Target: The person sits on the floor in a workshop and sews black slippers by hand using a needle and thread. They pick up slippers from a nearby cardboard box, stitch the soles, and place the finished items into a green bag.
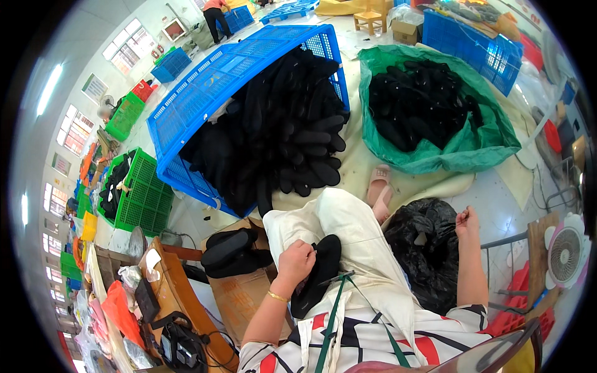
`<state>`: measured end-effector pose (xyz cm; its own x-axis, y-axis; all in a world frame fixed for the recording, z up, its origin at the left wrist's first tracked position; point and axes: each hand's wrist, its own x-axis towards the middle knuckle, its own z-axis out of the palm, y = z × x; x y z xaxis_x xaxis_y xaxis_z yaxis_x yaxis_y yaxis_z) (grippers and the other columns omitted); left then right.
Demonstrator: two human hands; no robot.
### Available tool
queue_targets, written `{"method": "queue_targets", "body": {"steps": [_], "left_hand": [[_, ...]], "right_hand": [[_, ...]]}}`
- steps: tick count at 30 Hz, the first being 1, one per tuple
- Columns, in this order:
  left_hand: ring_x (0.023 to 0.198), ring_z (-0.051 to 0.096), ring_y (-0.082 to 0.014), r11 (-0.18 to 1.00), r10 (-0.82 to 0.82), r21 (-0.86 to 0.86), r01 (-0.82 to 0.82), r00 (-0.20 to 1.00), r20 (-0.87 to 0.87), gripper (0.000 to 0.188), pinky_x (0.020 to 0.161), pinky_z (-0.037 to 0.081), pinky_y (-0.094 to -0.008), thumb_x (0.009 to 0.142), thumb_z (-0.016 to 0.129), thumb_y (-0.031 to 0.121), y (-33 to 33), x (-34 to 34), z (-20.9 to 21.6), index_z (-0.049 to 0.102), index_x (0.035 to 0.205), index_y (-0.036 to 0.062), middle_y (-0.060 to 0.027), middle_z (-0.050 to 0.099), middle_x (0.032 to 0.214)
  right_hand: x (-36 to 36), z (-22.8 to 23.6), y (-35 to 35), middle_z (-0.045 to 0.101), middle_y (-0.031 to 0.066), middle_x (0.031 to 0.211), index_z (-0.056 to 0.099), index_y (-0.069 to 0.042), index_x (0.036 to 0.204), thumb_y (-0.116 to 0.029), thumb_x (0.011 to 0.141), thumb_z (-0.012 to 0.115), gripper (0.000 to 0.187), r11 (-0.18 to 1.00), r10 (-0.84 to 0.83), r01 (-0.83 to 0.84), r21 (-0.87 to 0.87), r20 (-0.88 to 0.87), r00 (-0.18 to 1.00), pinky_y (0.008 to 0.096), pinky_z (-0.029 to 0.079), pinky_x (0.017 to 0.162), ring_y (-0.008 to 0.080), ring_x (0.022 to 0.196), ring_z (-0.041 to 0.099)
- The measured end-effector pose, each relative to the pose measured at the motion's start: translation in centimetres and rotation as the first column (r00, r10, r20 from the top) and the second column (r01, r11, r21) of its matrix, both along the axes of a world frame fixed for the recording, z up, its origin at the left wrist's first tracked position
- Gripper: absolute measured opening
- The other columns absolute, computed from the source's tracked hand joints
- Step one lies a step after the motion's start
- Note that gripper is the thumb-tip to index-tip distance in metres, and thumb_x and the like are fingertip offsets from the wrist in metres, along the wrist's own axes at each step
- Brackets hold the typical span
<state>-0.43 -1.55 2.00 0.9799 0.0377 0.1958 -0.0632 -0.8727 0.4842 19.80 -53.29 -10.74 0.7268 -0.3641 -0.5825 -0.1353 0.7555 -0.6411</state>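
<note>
A black fabric slipper (325,268) lies across my lap on the cream apron (370,264). My left hand (296,260) is closed at its edge, fingertips pinched together on it. Raised away to the right, my right hand (466,221) has its fingers curled together beside a black plastic bag (429,248); whether it holds anything small is hidden. A small dark metal tool (341,277) rests on my lap by the green cord (333,320). To the left of my knee, more black slippers (233,253) sit stacked on a cardboard box (239,304).
Ahead, a tipped blue crate (208,81) spills a heap of black slippers (280,133). Right of it stands a green sack (429,160) of black pieces. A green crate (146,199) and wooden table (193,311) are on the left, a fan (564,252) on the right.
</note>
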Motion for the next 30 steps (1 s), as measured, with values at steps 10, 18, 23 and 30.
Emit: {"method": "queue_targets", "body": {"steps": [10, 18, 23, 30], "left_hand": [[0.075, 0.063, -0.0420, 0.991, 0.104, -0.032, -0.129, 0.905, -0.412, 0.044, 0.066, 0.049, -0.0487, 0.091, 0.059, 0.040, -1.6, -1.7, -0.9, 0.065, 0.077, -0.0010, -0.0245, 0.064, 0.075], [0.062, 0.059, -0.0269, 0.883, 0.128, -0.341, -0.322, 0.865, -0.485, 0.043, 0.060, 0.047, -0.0385, 0.083, 0.072, 0.039, -1.5, -3.0, -5.2, 0.063, 0.076, -0.0030, -0.0161, 0.062, 0.067], [0.063, 0.044, -0.0066, 0.766, 0.111, -0.518, -0.380, 0.872, -0.476, 0.029, 0.054, 0.039, -0.0259, 0.084, 0.074, 0.019, -1.9, -3.5, -5.4, 0.052, 0.072, 0.0040, 0.0030, 0.050, 0.065], [0.059, 0.047, -0.0158, 0.938, 0.017, -0.329, -0.107, 0.964, -0.264, 0.022, 0.056, 0.042, -0.0314, 0.083, 0.071, 0.013, -1.5, -3.8, 1.1, 0.052, 0.082, 0.0017, -0.0065, 0.051, 0.066]], "right_hand": [[0.2, -0.5, 0.9, 0.049, 0.0012, 0.068, 0.049, -0.008, 0.090, -0.012, 0.094, 0.057, 0.010, 0.971, -0.123, 0.135, -0.200, 0.069, 0.990, 0.0322, 0.052, 0.065, 0.0128, 0.052, 0.045], [-1.7, 0.8, 8.2, 0.051, -0.0007, 0.071, 0.052, -0.012, 0.107, -0.011, 0.094, 0.056, 0.013, 0.946, 0.236, -0.186, -0.265, 0.173, 0.956, 0.0309, 0.051, 0.064, 0.0106, 0.056, 0.049], [-3.2, 3.0, 16.0, 0.058, -0.0012, 0.089, 0.059, -0.007, 0.107, -0.014, 0.094, 0.060, 0.014, 0.774, 0.594, -0.505, -0.381, 0.163, 0.787, 0.0288, 0.053, 0.070, 0.0095, 0.070, 0.056], [-7.3, 6.4, 28.6, 0.061, 0.0027, 0.092, 0.063, 0.000, 0.103, -0.027, 0.098, 0.057, 0.028, 0.342, 0.938, -0.700, -0.627, 0.185, 0.293, 0.0260, 0.048, 0.076, 0.0101, 0.082, 0.056]]}}
